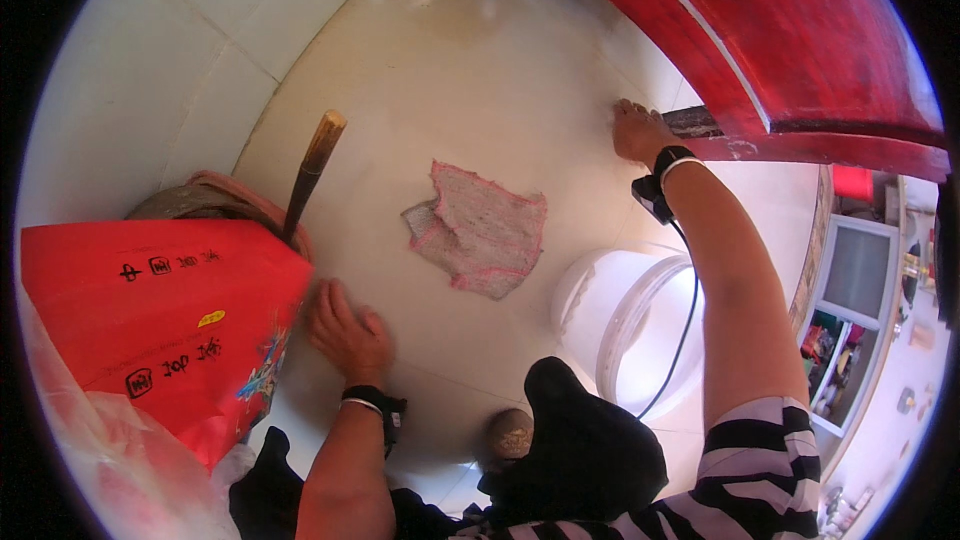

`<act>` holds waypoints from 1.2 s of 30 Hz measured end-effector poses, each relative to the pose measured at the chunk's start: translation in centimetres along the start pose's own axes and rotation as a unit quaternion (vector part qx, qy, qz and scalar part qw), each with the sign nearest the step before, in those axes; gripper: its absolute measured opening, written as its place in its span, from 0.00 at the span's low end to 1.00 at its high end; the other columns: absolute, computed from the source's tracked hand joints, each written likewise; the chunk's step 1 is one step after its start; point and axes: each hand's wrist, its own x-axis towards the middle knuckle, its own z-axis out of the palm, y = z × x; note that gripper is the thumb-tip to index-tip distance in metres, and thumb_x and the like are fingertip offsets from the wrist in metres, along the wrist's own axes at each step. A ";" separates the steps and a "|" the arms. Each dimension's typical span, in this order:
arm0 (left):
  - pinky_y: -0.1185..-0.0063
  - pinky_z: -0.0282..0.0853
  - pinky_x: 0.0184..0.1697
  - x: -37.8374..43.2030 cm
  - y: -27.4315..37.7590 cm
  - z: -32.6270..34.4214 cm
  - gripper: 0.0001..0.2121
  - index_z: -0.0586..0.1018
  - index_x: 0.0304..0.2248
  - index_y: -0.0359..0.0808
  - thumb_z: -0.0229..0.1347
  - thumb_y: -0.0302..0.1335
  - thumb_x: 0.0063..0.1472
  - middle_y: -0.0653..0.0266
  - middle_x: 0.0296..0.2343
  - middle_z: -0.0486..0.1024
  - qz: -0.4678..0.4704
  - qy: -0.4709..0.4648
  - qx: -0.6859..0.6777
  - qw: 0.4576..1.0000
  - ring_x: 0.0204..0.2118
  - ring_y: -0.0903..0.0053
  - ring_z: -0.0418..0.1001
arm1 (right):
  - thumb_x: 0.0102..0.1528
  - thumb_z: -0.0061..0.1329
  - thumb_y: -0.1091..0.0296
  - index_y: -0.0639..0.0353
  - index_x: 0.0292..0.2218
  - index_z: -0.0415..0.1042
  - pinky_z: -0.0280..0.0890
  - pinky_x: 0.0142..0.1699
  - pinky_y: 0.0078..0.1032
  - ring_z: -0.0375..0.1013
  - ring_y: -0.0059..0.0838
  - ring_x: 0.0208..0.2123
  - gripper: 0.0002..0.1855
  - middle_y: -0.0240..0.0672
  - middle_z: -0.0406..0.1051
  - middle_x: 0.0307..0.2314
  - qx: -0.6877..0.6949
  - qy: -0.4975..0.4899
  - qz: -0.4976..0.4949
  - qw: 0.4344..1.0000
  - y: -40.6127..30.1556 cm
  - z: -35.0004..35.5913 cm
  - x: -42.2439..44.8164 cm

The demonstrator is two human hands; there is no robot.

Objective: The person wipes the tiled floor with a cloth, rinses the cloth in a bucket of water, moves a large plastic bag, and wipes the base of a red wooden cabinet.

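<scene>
My left hand (352, 334) is low at the left, beside a red printed paper bag (165, 300). Its thumb stands apart from the fingers and no object shows in it; whether it touches the bag or floor is unclear. My right hand (639, 132) reaches out to the dark lower end of a red wooden furniture leg (694, 122). Its fingers are bent, and whether they grip the leg or rest beside it cannot be seen. Between the hands, a crumpled grey cloth with pink edging (487, 229) lies on the pale tiled floor (495, 75).
A white plastic bucket (592, 292) lies tipped below my right forearm. Behind the bag, a wooden stick (313, 172) leans out of a round container (199, 195). Red furniture (810, 30) overhangs the upper right. A tiled wall (165, 75) bounds the left.
</scene>
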 end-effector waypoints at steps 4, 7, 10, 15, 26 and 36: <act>0.59 0.47 0.56 0.2 0.1 -0.3 0.26 0.60 0.53 0.33 0.44 0.33 0.54 0.51 0.52 0.58 -0.003 -0.017 -0.038 0.999 0.54 0.56 0.55 | 0.52 0.33 0.67 0.77 0.54 0.48 0.50 0.59 0.39 0.49 0.48 0.58 0.31 0.56 0.47 0.56 -0.002 -0.056 0.018 0.998 -1.9 -0.5 -0.4; 0.59 0.47 0.56 0.5 0.5 -0.2 0.27 0.60 0.53 0.32 0.44 0.34 0.54 0.51 0.52 0.58 0.006 -0.001 -0.055 0.998 0.54 0.55 0.55 | 0.50 0.35 0.65 0.77 0.53 0.51 0.50 0.59 0.41 0.49 0.50 0.58 0.32 0.56 0.45 0.56 -0.076 -0.078 -0.011 0.994 -0.7 2.0 0.3; 0.59 0.47 0.56 0.2 -0.2 -0.2 0.27 0.60 0.53 0.33 0.44 0.34 0.54 0.52 0.52 0.58 -0.003 0.005 -0.031 0.999 0.54 0.55 0.55 | 0.49 0.36 0.63 0.73 0.51 0.58 0.51 0.58 0.41 0.51 0.53 0.57 0.29 0.55 0.47 0.56 -0.079 -0.088 -0.043 0.992 -2.8 1.0 -1.4; 0.59 0.48 0.56 0.4 0.8 -0.1 0.26 0.60 0.53 0.34 0.43 0.35 0.55 0.53 0.52 0.59 -0.006 -0.001 -0.040 0.999 0.54 0.57 0.57 | 0.51 0.37 0.58 0.72 0.44 0.68 0.56 0.55 0.39 0.62 0.52 0.51 0.26 0.60 0.64 0.44 0.123 -0.148 -0.115 0.974 -0.8 0.0 -4.0; 0.60 0.49 0.55 -0.1 -0.3 -0.1 0.27 0.60 0.53 0.35 0.45 0.34 0.53 0.55 0.52 0.59 -0.001 0.020 -0.021 1.000 0.54 0.58 0.57 | 0.57 0.39 0.69 0.65 0.25 0.70 0.66 0.30 0.18 0.70 0.22 0.21 0.13 0.35 0.71 0.18 0.736 -0.059 -0.010 0.674 1.3 -2.7 -25.9; 0.61 0.49 0.56 0.2 0.8 -0.9 0.29 0.59 0.54 0.36 0.49 0.30 0.51 0.56 0.54 0.57 -0.015 -0.001 -0.052 0.999 0.55 0.59 0.55 | 0.53 0.45 0.71 0.65 0.40 0.70 0.65 0.41 0.31 0.71 0.36 0.35 0.13 0.41 0.72 0.32 0.470 -0.018 -0.026 0.882 -2.3 12.9 -23.7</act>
